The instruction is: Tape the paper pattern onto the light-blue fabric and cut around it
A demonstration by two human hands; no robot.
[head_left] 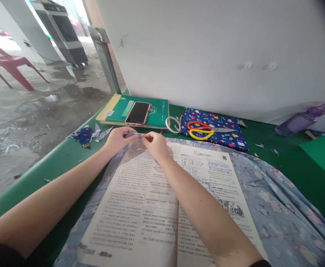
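Note:
Both hands meet at the far edge of an open printed booklet (pixel 123 193), which lies on a blue-grey patterned cloth (pixel 276 200). My left hand (pixel 119 139) pinches the cloth's edge at the booklet's top left. Close beside it, my right hand (pixel 155 144) pinches the same edge between thumb and fingertips. A short strip of cloth shows between the two hands, seemingly folded over the page's top. The rest of the cloth spreads out under the booklet and to its right. My right forearm crosses the right-hand page and hides part of the print.
Beyond my hands, a phone (pixel 138 113) rests on a green book (pixel 159 111), with a roll of tape (pixel 173 124) beside it. Scissors (pixel 203 129) lie on folded dark-blue fabric (pixel 223 139). A purple spray bottle (pixel 301 118) leans by the wall. Fabric scraps (pixel 82 136) sit left.

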